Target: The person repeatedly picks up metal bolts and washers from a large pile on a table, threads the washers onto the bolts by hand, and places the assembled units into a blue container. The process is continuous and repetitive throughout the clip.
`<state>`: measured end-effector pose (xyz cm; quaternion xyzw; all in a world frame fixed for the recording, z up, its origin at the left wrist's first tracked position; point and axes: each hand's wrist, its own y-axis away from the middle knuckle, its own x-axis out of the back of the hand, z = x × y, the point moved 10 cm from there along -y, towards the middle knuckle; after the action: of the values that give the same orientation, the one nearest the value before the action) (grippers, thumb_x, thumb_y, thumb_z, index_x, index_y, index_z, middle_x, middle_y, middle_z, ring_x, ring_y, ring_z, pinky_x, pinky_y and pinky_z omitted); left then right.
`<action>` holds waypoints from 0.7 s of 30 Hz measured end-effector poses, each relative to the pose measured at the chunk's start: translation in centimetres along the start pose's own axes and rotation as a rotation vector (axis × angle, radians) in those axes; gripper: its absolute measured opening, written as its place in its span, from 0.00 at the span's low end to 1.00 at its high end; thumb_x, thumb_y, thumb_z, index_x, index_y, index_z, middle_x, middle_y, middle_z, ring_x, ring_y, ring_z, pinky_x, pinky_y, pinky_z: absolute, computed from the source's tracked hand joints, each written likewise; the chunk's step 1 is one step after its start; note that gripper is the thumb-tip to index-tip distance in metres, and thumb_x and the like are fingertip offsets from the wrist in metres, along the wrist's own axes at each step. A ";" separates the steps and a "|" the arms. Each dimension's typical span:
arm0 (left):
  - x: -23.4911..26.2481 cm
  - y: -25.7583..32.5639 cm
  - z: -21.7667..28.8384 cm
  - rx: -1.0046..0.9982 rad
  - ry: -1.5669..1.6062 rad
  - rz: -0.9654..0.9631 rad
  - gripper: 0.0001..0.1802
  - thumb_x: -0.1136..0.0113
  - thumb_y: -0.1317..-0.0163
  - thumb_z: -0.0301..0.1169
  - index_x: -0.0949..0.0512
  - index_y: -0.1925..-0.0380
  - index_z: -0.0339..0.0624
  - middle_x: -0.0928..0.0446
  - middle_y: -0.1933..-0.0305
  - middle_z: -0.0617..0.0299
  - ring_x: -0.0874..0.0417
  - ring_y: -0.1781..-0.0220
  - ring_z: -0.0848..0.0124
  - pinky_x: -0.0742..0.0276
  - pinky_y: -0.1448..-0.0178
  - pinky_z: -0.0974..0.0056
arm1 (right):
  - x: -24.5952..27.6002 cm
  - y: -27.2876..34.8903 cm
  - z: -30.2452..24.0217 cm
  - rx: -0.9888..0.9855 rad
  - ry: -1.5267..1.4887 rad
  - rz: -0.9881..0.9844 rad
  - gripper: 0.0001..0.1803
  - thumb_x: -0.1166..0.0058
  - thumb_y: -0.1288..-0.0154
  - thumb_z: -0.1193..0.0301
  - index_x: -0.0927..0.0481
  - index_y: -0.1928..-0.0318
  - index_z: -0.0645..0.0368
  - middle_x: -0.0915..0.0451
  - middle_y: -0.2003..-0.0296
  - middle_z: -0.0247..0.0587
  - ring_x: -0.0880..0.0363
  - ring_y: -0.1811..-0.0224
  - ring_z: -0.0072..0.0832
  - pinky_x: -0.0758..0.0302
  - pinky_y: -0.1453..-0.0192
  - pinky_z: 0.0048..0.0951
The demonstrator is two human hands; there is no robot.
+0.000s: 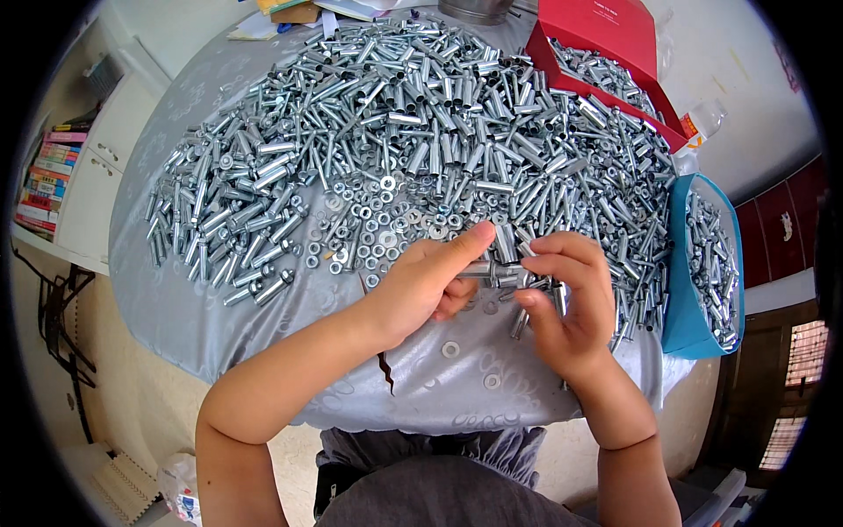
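Over the near part of the table, my left hand [420,283] is closed around a silver metal sleeve anchor [479,270], which lies roughly level and points right. My right hand [575,294] pinches at its right end with thumb and fingertips; whatever small part sits there is mostly covered. Just beyond the hands spread loose washers and nuts [373,230]. A large heap of metal sleeves [439,101] and bolts rises behind them. To the left lies a group of anchors [233,224] with nuts on their ends. Two flat washers, one nearer [492,381], rest in front of my hands.
A red box [672,123] of metal parts stands at the far right, and a blue container [683,303] of bolts at the right edge. Behind the heap are a metal pot [474,9] and papers [255,26]. A grey cloth [290,351] covers the table.
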<state>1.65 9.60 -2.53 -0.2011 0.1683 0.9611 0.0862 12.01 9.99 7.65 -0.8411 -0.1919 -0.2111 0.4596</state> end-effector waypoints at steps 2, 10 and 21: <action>0.1 0.0 0.0 0.010 -0.042 -0.001 0.31 0.58 0.37 0.57 0.44 0.93 0.53 0.48 0.89 0.74 0.48 0.86 0.81 0.53 0.81 0.72 | -0.1 -0.1 0.0 -0.002 -0.008 -0.010 0.18 0.35 0.57 0.76 0.23 0.62 0.62 0.24 0.61 0.44 0.27 0.60 0.36 0.32 0.57 0.31; -0.5 -0.1 0.3 -0.043 -0.131 -0.056 0.32 0.60 0.35 0.55 0.43 0.95 0.51 0.46 0.90 0.73 0.47 0.86 0.81 0.51 0.80 0.72 | -0.8 -0.2 0.4 -0.055 -0.102 -0.086 0.16 0.37 0.53 0.78 0.25 0.61 0.66 0.23 0.63 0.45 0.24 0.61 0.35 0.26 0.58 0.30; -0.1 0.6 1.5 -0.219 -0.423 0.049 0.26 0.52 0.36 0.45 0.28 0.87 0.36 0.36 0.88 0.71 0.40 0.82 0.83 0.45 0.78 0.70 | -2.3 0.3 1.1 -0.198 -0.223 -0.232 0.05 0.48 0.41 0.76 0.26 0.65 0.65 0.26 0.72 0.44 0.27 0.73 0.33 0.29 0.70 0.28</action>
<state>1.09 9.58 -0.99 0.0006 0.0462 0.9962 0.0741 10.42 10.47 5.67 -0.8727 -0.3155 -0.1857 0.3229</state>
